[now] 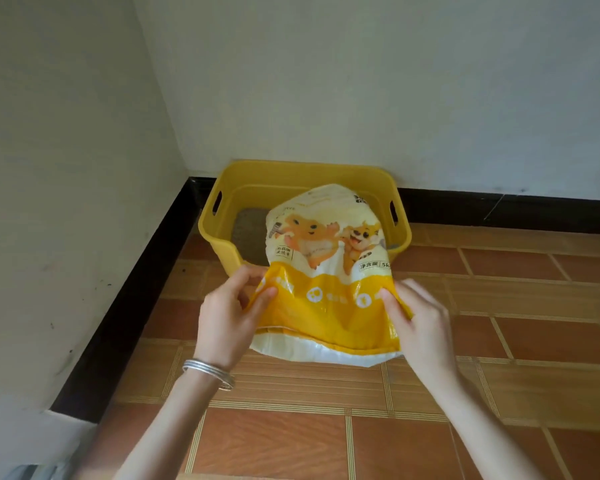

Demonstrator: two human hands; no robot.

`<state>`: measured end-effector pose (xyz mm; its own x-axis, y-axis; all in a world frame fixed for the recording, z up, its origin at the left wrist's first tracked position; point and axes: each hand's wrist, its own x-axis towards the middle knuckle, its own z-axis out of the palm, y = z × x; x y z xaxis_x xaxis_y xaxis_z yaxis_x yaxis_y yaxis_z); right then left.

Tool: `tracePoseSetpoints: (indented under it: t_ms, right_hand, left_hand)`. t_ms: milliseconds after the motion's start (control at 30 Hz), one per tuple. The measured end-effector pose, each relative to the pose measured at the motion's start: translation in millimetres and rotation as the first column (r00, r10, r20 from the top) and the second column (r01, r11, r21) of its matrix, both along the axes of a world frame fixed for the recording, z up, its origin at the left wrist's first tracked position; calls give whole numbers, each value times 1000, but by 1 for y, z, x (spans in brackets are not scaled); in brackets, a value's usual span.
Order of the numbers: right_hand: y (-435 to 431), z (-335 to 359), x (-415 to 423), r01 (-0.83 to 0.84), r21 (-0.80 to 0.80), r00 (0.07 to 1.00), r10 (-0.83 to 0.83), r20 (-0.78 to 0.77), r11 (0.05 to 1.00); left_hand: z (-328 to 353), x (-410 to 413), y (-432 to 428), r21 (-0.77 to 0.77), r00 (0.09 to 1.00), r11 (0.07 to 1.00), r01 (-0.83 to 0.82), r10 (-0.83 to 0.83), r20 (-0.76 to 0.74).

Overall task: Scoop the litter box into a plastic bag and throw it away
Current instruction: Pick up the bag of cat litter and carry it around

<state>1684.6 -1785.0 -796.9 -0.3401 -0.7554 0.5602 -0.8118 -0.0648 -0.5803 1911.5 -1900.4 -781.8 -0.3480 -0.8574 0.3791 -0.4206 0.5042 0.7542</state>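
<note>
White walls meet in a corner above the tiled floor [430,445], where the yellow litter box [222,233] stands with grey litter inside. Left hand [227,317] and right hand [418,317] each pinch an edge of the plastic bag [326,271], held before the box. No scoop is visible; I judge scooping and throwing away remain.

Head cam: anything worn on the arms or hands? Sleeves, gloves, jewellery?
No gloves or sleeves in view. The left hand has several thin silver bangles at its wrist. The right hand and its wrist are bare; no rings seen on the fingers.
</note>
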Motion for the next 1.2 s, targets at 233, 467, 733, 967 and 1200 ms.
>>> tracePoseSetpoints:
  t_ms: [233,467,733,967,1200]
  right_hand:
    - [8,-7,-10,40,163,999,-44,24,986]
    - [22,-18,-9,0,527,993,-64,104,850]
    - [7,-29,-6,-48,520,971,-82,223,853]
    - [-13,-21,-8,-47,439,939,-110,326,897]
    - [-37,-13,-8,-49,409,940,-96,327,911]
  left_hand:
    - [10,3,-7,222,994,969,107,-112,8]
    - [-10,-13,-13,293,997,953,73,-80,10]
    - [-38,-24,-16,301,999,953,18,-9,-34]
    - [-43,-23,-26,322,998,946,-15,34,-56]
    - [-52,-28,-36,359,996,931,-60,78,-36]
